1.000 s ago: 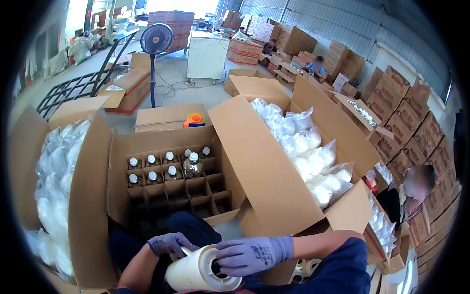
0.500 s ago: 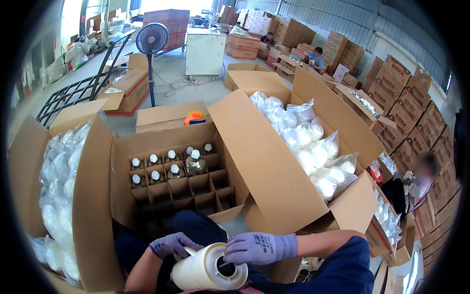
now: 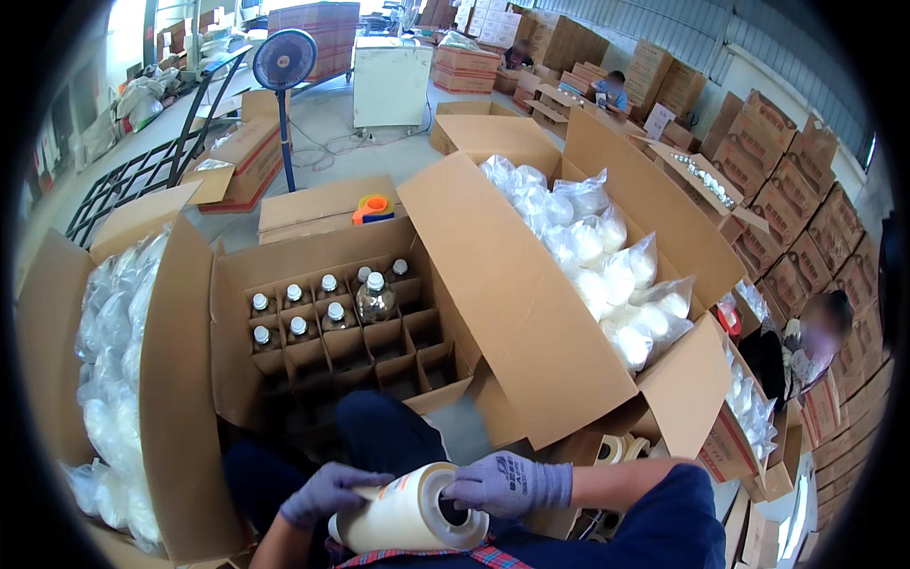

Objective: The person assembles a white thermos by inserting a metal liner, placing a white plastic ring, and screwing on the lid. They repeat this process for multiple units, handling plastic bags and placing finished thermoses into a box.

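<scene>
A cream-white, thick-walled cylinder that looks like a vacuum jug shell (image 3: 398, 512) lies tilted across my lap, its round dark opening facing right. My left hand (image 3: 327, 493), in a grey-purple knit glove, is closed on its side and upper edge. At the opening, my gloved right hand (image 3: 502, 484) has its fingers curled together over the rim, some tips inside; whether they pinch anything small in there is hidden. Ahead of my knees, a divided carton (image 3: 313, 247) holds several clear bottles (image 3: 376, 302) with silvery-white tops, one standing higher than the others.
Open cartons of bagged white rounded parts stand at left (image 3: 175, 379) and right (image 3: 512, 313). An orange tape dispenser (image 3: 373, 208) rests on a closed carton. Beyond are a blue fan (image 3: 284, 62) and a white cabinet (image 3: 391, 85). A person (image 3: 815, 341) sits at right beside stacked cartons.
The jug shell has turned in my hands: its handle, seen before by my left hand, is now out of sight, and a small reddish mark shows on top. Both hands stay on it.
</scene>
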A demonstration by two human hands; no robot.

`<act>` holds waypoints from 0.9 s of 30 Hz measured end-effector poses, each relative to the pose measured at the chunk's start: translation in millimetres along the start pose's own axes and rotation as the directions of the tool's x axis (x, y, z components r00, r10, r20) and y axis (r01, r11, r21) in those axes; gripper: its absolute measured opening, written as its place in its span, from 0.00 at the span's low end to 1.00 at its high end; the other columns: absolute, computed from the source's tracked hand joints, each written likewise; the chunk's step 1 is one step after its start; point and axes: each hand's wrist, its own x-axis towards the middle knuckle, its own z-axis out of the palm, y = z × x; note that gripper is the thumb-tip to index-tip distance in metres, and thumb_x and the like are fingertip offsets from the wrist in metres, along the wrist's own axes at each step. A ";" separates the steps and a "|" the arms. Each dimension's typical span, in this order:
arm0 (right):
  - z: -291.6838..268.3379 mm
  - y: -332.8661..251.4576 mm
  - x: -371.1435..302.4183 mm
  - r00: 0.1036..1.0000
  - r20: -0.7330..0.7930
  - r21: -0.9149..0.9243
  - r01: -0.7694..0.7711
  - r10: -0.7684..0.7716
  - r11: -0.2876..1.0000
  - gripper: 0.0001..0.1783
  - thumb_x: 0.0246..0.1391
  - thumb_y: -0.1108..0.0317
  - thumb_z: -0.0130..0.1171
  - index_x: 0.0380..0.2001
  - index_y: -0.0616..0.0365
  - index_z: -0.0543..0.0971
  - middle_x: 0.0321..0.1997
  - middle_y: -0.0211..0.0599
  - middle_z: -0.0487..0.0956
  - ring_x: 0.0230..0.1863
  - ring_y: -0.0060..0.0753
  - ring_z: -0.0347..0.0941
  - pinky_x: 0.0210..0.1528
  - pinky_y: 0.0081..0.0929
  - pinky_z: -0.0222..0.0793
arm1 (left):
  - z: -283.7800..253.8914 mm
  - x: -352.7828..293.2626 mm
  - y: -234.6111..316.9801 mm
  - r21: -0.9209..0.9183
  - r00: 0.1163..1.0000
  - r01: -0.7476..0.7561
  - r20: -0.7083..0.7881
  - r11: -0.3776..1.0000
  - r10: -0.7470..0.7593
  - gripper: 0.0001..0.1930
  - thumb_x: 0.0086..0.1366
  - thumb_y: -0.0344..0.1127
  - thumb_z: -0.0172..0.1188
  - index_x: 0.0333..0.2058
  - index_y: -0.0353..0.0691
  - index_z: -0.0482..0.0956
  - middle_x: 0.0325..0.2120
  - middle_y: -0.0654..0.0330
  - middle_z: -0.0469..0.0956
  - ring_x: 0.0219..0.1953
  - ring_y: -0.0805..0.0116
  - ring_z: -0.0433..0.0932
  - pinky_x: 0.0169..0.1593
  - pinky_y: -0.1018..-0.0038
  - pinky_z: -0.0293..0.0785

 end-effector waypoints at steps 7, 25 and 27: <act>46.0 28.4 -10.9 0.666 0.079 0.566 -0.642 0.741 0.517 0.11 0.67 0.62 0.56 0.43 0.58 0.78 0.38 0.39 0.83 0.40 0.31 0.81 0.45 0.30 0.75 | 88.2 -49.1 -23.1 0.912 0.841 -0.013 -0.212 0.411 0.497 0.28 0.57 0.39 0.71 0.57 0.47 0.79 0.30 0.53 0.81 0.30 0.58 0.83 0.36 0.66 0.79; 21.5 100.9 12.5 0.406 -0.464 0.564 -0.550 0.787 0.616 0.22 0.65 0.66 0.54 0.60 0.60 0.69 0.34 0.52 0.81 0.26 0.43 0.81 0.33 0.39 0.77 | 46.0 -47.3 2.2 0.225 0.525 -0.305 -0.771 0.925 0.361 0.28 0.64 0.29 0.57 0.64 0.31 0.68 0.46 0.52 0.79 0.44 0.64 0.81 0.51 0.71 0.77; 67.5 176.3 44.2 0.419 -0.701 0.237 -0.626 0.577 0.743 0.26 0.63 0.64 0.54 0.62 0.62 0.66 0.44 0.61 0.82 0.42 0.60 0.81 0.47 0.49 0.76 | 56.6 -78.6 -2.1 0.091 0.668 -0.204 -0.715 0.975 0.207 0.30 0.63 0.23 0.53 0.65 0.34 0.67 0.46 0.53 0.76 0.46 0.65 0.79 0.51 0.70 0.76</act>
